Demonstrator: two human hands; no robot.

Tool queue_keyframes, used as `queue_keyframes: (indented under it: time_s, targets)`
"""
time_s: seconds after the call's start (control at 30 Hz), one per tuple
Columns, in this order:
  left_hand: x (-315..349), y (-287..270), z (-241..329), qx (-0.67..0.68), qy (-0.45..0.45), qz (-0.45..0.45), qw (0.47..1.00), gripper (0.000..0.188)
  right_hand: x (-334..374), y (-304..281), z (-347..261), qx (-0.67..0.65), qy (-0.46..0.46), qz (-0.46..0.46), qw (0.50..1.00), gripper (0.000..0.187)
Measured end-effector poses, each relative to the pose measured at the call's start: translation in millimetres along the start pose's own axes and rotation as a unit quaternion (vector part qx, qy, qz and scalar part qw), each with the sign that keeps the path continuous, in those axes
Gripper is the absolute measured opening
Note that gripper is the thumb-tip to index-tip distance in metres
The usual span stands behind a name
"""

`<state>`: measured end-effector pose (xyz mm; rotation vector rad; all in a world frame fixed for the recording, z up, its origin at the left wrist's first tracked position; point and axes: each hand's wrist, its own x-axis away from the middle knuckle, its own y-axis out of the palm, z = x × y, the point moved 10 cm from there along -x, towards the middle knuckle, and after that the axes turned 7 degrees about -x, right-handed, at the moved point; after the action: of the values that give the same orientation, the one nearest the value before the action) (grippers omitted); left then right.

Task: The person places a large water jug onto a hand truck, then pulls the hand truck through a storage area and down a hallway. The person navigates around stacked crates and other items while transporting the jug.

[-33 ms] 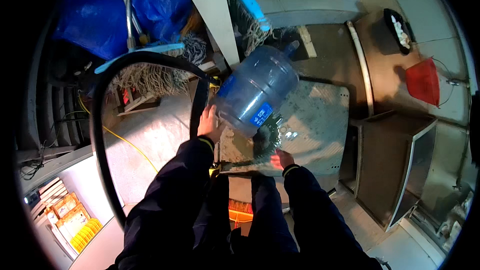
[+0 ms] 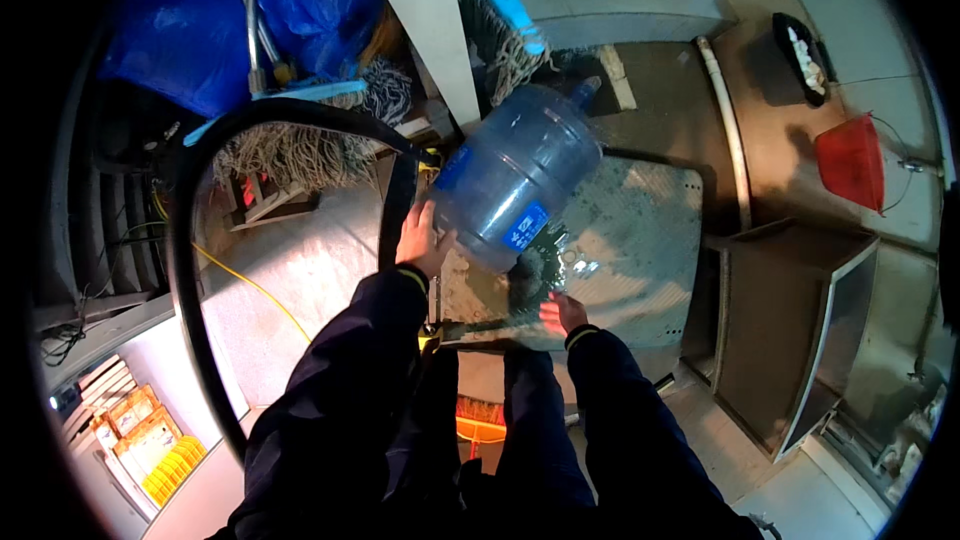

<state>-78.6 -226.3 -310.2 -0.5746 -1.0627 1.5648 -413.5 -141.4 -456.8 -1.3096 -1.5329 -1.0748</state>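
A large clear blue water jug [image 2: 530, 165] lies on its side on the grey platform of a cart [image 2: 640, 240], its neck toward the far right. My left hand [image 2: 420, 243] is at the near left end of the jug, fingers stretched and apart, the fingertips against or very close to its base. Beside that hand rises the cart's black looped handle [image 2: 185, 270]. My right hand [image 2: 563, 313] hovers over the near edge of the platform, apart from the jug, with loosely bent fingers and nothing visible in them. A wet patch [image 2: 575, 265] glints on the platform.
String mops [image 2: 300, 155] and blue plastic bags [image 2: 185, 35] stand at the far left. To the right are a metal-framed box [image 2: 790, 320], a red bucket [image 2: 850, 162], a black bin [image 2: 800, 60] and a white pipe [image 2: 727, 130]. An orange broom [image 2: 482, 420] is by my legs.
The view has shifted very slightly. My right hand is a touch higher and further left; the jug and my left hand look the same.
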Motion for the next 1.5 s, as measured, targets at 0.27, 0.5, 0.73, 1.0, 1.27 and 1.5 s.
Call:
queue_keyframes:
  time_s: [0.27, 0.5, 0.73, 1.0, 1.27, 1.5]
  targets:
    - [-67.1, 64.2, -43.2, 0.129, -0.149, -0.095, 0.976, 0.057, -80.6, 61.9, 4.0, -0.164, -0.030, -0.025, 0.986, 0.060]
    - [-73.9, 89.3, -74.3, 0.114, -0.146, -0.125, 0.975, 0.068, -116.1, 106.0, 9.4, -0.272, 0.003, -0.067, 0.960, 0.057]
    - [-57.6, 83.5, -53.7, 0.150, -0.074, -0.123, 0.978, 0.066, -133.1, 120.1, 17.0, -0.479, -0.052, -0.159, 0.862, 0.055]
    - [-29.2, 97.9, -34.6, 0.081, -0.142, -0.138, 0.977, 0.066, -103.2, 63.2, -17.6, -0.396, -0.122, -0.092, 0.905, 0.050]
    - [-14.8, 83.7, -22.3, 0.066, -0.203, -0.140, 0.967, 0.077, -51.2, 16.0, -51.9, -0.139, -0.076, 0.053, 0.986, 0.053]
    - [-41.4, 52.7, 0.1, 0.033, -0.139, -0.068, 0.987, 0.080, -21.9, 18.8, -90.3, -0.060, -0.077, 0.063, 0.993, 0.063]
